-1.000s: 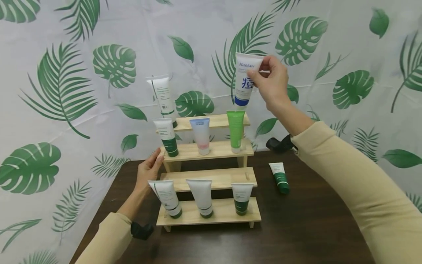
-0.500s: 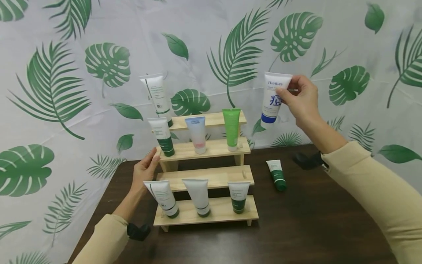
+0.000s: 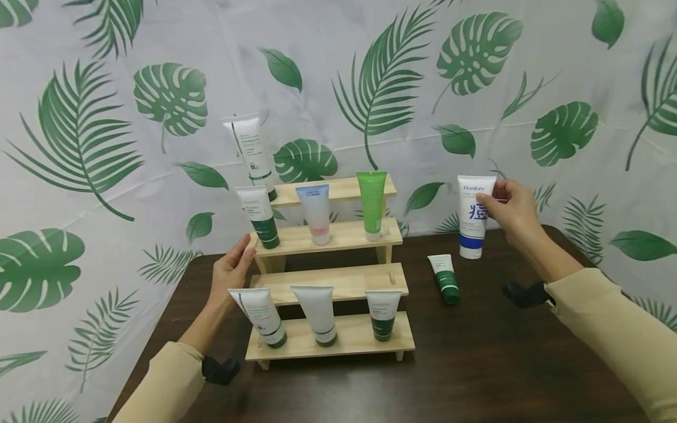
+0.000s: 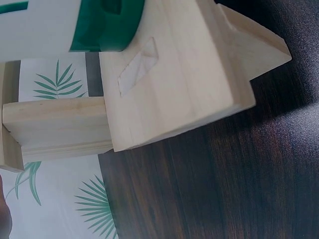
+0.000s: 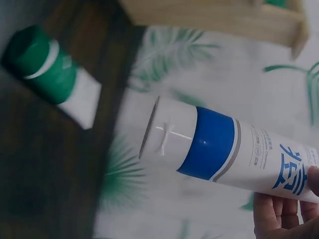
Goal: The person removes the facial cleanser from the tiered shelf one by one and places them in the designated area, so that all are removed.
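My right hand (image 3: pixel 510 205) pinches a white squeeze tube (image 3: pixel 473 217) with blue lettering and a blue band near its upper edge. Thumb in front and fingers behind, it holds the tube cap-down over the table's back right. The right wrist view shows the white cap and blue band (image 5: pixel 212 144) up close. At the left side of a tiered wooden display stand (image 3: pixel 328 235), my left hand (image 3: pixel 230 270) has its fingers extended, tips right at the second shelf's end. Only a sliver of that hand (image 4: pixel 4 219) shows in the left wrist view.
A small green-and-white tube (image 3: pixel 445 279) lies on the dark table (image 3: pixel 476 364) right of the stand. Several tubes stand on the shelves, among them a green tube (image 3: pixel 372 202) and a blue-pink tube (image 3: pixel 315 211). A leaf-print cloth (image 3: pixel 328 70) hangs behind.
My right hand has carried the blue-and-white tube from above the stand's top right, rightward and down toward the table. The left hand has stayed at the stand.
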Tool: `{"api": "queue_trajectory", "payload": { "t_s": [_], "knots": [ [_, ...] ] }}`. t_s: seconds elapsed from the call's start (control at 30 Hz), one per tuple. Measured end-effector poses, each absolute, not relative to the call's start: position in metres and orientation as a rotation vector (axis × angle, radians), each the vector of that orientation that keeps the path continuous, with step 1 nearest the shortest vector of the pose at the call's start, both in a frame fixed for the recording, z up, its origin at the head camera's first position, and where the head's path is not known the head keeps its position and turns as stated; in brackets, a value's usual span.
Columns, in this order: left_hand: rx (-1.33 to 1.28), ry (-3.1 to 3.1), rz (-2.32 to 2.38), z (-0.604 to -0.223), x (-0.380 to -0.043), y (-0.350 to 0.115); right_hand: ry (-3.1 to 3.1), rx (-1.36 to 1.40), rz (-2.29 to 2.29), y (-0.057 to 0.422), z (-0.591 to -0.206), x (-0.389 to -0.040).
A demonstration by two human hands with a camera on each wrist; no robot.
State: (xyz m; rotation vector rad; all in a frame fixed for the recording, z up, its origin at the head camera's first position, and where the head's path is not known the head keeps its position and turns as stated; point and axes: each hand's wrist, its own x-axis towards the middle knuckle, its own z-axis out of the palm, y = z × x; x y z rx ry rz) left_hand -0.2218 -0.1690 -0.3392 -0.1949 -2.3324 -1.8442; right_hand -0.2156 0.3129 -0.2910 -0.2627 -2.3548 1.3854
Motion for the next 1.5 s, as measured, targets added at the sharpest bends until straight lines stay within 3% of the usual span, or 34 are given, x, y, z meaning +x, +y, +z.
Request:
{"api": "queue_trajectory", "payload": {
  "t_s": [0.7, 1.17, 1.5],
  "knots": [
    [-0.191, -2.383, -1.803, -0.337, -0.222, -0.168, -2.767, -0.446, 1.321, 0.375, -0.392, -0.227],
    [-0.204, -2.343, -1.753, -0.371, -0.247, -0.18, -2.863, -0.485, 1.523, 0.378, -0.411, -0.235],
    [-0.205, -2.315, -1.783, -0.369, -0.245, -0.179, -2.858, -0.56, 1.581, 0.376, -0.417, -0.242]
  ]
}}
